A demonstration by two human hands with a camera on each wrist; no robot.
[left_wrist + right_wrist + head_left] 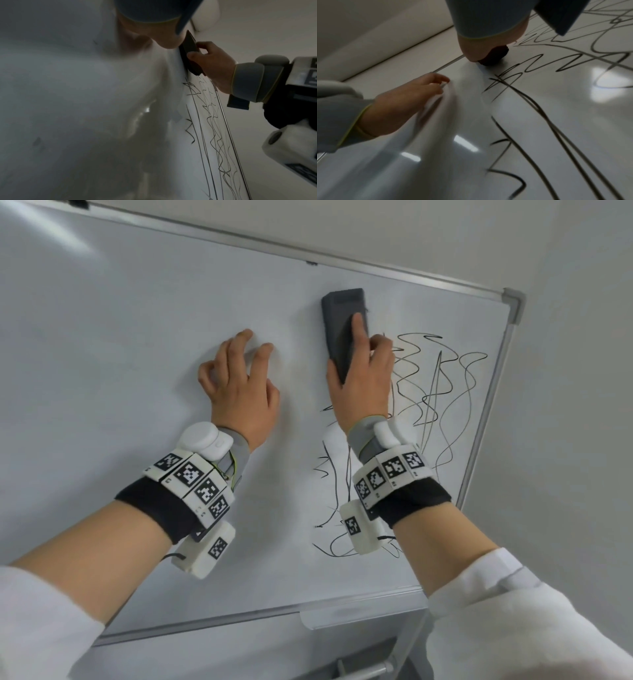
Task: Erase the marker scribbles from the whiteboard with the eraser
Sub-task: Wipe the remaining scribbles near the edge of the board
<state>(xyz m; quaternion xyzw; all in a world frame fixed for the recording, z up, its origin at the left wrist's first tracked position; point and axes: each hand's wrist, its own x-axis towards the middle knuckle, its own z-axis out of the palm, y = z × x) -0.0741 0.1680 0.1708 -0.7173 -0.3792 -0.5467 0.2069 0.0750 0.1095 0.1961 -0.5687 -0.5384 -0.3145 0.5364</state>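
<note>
A dark grey eraser (342, 326) lies flat against the whiteboard (120, 337), above the left edge of the black scribbles (442, 392). My right hand (363, 374) grips the eraser, index finger stretched along its back and thumb on its left side. The eraser (190, 52) and the right hand (216, 65) show in the left wrist view too, with scribbles (214, 128) below them. My left hand (239, 378) rests on the bare board to the left, fingertips spread and bent against the surface, holding nothing. In the right wrist view the left hand (406, 101) touches the board beside the scribbles (539, 108).
The board's metal frame (493, 392) runs close along the right of the scribbles, its corner (513, 302) at the upper right. A marker tray (359, 611) sits under the bottom edge. A pale wall (565, 440) lies beyond the frame.
</note>
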